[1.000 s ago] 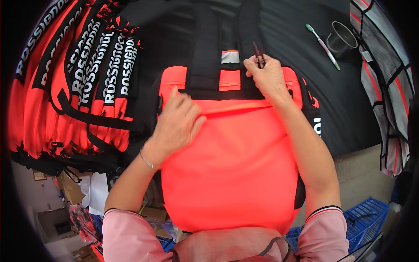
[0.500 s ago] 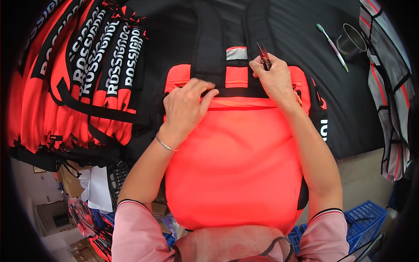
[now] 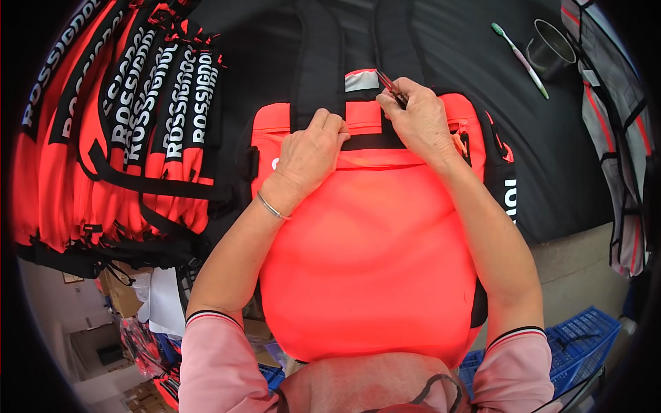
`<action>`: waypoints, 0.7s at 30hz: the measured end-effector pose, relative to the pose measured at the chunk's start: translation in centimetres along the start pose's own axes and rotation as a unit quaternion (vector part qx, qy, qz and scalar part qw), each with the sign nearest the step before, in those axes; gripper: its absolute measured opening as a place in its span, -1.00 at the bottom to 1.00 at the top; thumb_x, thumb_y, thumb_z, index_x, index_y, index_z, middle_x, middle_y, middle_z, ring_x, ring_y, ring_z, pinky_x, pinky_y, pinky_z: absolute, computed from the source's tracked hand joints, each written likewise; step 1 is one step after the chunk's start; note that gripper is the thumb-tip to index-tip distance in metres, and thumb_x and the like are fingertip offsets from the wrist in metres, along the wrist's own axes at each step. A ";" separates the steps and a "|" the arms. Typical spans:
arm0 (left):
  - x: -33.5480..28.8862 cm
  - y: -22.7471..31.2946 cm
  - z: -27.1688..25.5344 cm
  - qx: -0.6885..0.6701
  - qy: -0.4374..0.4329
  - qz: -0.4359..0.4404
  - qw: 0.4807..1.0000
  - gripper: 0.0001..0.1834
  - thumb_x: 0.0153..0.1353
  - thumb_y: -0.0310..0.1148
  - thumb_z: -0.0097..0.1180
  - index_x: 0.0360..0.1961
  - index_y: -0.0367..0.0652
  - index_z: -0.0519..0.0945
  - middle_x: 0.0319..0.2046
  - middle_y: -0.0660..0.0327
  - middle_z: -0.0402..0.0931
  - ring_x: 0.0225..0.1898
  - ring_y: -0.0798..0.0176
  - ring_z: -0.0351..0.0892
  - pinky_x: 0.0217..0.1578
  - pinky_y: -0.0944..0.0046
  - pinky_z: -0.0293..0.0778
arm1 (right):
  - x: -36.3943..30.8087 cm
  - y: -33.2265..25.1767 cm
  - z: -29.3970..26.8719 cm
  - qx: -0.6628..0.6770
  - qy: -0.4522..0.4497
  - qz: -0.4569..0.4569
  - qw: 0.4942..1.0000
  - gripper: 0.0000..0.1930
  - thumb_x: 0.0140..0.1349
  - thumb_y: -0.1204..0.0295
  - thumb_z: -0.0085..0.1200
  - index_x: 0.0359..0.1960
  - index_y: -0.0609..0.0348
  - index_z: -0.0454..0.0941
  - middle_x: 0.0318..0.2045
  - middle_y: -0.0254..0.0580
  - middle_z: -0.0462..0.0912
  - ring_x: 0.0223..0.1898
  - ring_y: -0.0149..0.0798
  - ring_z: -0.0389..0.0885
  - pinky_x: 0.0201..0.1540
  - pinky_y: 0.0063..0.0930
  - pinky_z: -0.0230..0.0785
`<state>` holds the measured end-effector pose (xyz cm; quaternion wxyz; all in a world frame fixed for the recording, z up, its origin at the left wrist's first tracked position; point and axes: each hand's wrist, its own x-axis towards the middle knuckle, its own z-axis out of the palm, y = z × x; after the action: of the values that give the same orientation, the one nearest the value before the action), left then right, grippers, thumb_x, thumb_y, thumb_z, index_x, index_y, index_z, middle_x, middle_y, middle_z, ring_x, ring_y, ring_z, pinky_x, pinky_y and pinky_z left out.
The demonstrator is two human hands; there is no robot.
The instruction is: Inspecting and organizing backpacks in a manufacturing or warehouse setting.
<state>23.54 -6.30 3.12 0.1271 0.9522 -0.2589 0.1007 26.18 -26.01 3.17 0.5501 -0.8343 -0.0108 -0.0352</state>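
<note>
Lengthwise, the red backpack [image 3: 372,268] extends directly away, shoulder straps [image 3: 319,58] farthest.

The backpack [image 3: 368,261] lies on the table [image 3: 468,65] between bags [image 3: 131,141] on the left and, on the right, a toothbrush [image 3: 521,62] just beside a cup [image 3: 542,60].

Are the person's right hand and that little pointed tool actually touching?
Touching. The head view shows the right hand closed around the pointed tool, whose tips stick out past it.
</note>
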 end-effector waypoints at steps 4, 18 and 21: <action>-1.1 -1.3 -0.3 -0.079 0.074 -0.005 0.994 -0.96 0.29 -0.52 0.01 -0.27 -0.26 0.44 -0.33 0.11 0.42 -0.47 0.11 0.56 -0.48 0.27 0.46 | -0.4 0.2 0.1 0.006 0.010 -0.015 1.000 -0.80 0.24 0.38 0.14 -0.28 0.30 0.53 -0.47 -0.06 0.66 -0.40 -0.13 0.65 -0.27 -0.33 0.47; -1.5 0.1 -1.1 -0.169 0.039 -0.087 0.981 -0.72 0.03 -0.56 0.33 -0.18 -0.20 0.69 -0.34 0.21 0.56 -0.46 0.38 0.58 -0.51 0.44 0.47 | -0.3 0.9 0.1 -0.025 0.003 -0.091 0.996 -0.54 0.34 0.09 -0.09 0.09 0.18 0.42 -0.15 0.01 0.60 -0.07 0.02 0.56 0.01 -0.14 0.37; -1.3 -0.1 -0.3 -0.140 0.057 -0.070 0.986 -0.75 0.02 -0.53 0.34 -0.20 -0.21 0.70 -0.38 0.22 0.56 -0.49 0.36 0.56 -0.52 0.40 0.45 | -0.3 1.2 0.1 -0.013 -0.008 -0.096 0.995 -0.54 0.36 0.11 -0.13 0.10 0.20 0.42 -0.11 0.02 0.59 -0.02 0.01 0.52 0.05 -0.15 0.33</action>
<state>22.41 -5.54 3.07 0.2807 0.9333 -0.1960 0.1081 25.95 -26.37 2.06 0.5327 -0.8369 -0.0949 -0.0818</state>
